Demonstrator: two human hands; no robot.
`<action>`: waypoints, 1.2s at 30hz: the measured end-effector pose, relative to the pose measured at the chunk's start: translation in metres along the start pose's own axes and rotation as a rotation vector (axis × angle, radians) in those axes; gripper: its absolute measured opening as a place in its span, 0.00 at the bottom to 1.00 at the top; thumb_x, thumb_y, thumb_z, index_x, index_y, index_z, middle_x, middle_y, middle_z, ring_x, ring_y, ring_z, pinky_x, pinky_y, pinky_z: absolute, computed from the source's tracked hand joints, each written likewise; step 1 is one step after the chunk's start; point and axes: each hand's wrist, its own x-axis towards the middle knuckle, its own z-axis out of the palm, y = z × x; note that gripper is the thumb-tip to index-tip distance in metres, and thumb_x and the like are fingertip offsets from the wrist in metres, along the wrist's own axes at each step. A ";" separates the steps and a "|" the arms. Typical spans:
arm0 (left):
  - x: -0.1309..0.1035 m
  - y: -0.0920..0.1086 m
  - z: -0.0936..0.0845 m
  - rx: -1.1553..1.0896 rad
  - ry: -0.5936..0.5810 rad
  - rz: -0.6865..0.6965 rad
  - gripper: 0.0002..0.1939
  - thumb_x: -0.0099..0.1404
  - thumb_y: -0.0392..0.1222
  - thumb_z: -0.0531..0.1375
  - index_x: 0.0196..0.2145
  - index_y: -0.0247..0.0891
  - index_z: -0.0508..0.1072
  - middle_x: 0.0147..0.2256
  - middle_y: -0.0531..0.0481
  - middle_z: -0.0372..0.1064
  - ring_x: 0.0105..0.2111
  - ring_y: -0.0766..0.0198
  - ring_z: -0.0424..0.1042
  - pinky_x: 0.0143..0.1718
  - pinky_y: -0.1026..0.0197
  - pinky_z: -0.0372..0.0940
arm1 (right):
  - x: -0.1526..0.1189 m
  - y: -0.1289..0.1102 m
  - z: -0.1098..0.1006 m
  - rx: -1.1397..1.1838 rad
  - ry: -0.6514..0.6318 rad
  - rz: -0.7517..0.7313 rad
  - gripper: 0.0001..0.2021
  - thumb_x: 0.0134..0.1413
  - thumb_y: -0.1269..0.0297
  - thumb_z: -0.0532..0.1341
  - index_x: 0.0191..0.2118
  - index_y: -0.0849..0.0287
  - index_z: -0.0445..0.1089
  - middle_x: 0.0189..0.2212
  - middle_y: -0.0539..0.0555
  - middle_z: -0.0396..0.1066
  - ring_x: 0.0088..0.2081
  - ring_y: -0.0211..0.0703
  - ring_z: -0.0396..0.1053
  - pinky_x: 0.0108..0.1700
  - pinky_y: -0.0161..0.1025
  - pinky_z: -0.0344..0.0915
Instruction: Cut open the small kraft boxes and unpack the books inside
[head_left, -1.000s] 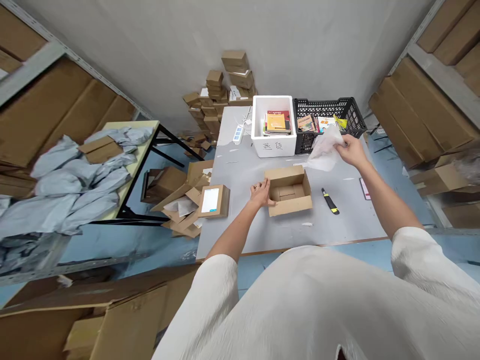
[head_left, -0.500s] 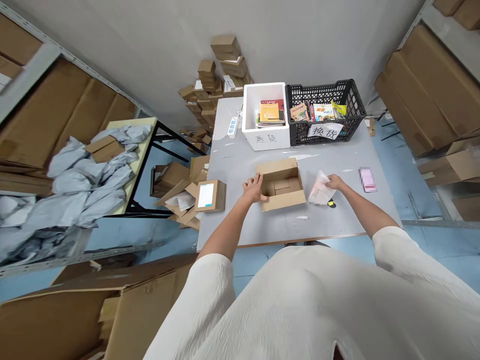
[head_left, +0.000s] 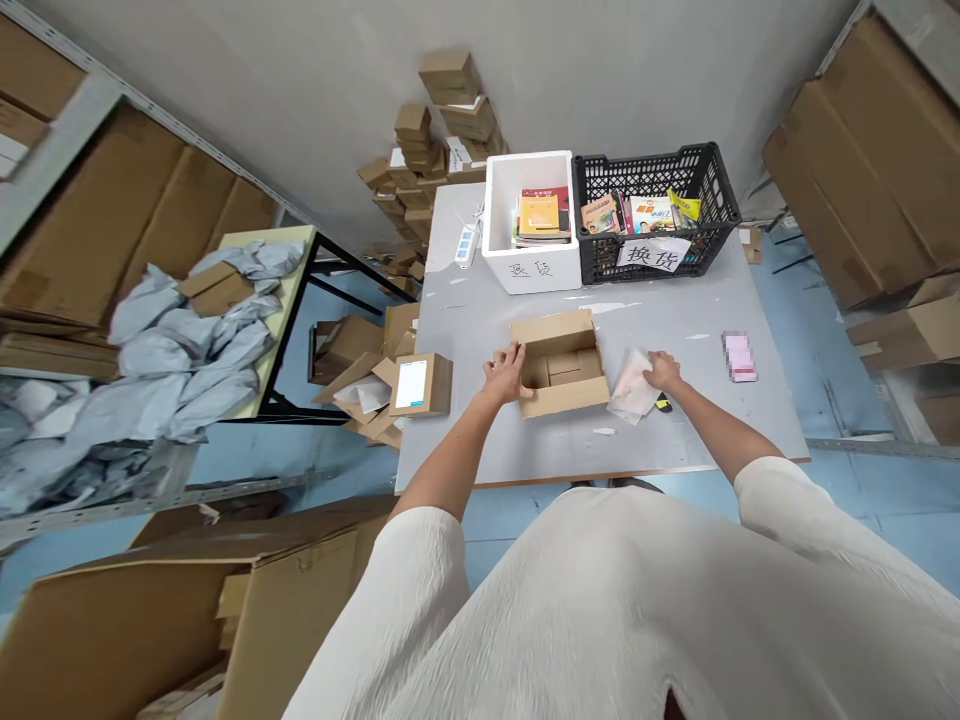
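Note:
An open cardboard box [head_left: 564,400] lies on the grey table, and its inside looks bare. My left hand [head_left: 505,374] grips the box's left edge, with the thumb near the front corner and the fingers over the side. To the right of the box, my right hand [head_left: 662,371] is closed on a crumpled pale pink-white plastic bag [head_left: 633,388], which rests against the tabletop. A small yellow and black object [head_left: 664,403] lies just below that hand, partly covered.
At the table's [head_left: 465,440] back stand a white foam box [head_left: 531,272] and a black crate [head_left: 709,215], both holding books. A labelled carton [head_left: 435,385] sits at the left edge, a pink item [head_left: 740,357] at right. Grey parcels [head_left: 187,350] lie on a side table.
The bag in my right hand has come down lower and spread against the table, with its top tilted toward the hand. My left hand stays on the box. The camera view has shifted slightly.

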 end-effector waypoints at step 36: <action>-0.043 -0.056 0.015 -0.916 0.002 0.319 0.70 0.48 0.40 0.75 0.83 0.47 0.47 0.79 0.31 0.43 0.70 0.34 0.65 0.63 0.38 0.71 | -0.041 -0.119 -0.035 0.924 -0.200 -0.080 0.21 0.51 0.63 0.69 0.53 0.52 0.80 0.63 0.57 0.78 0.52 0.50 0.79 0.58 0.50 0.74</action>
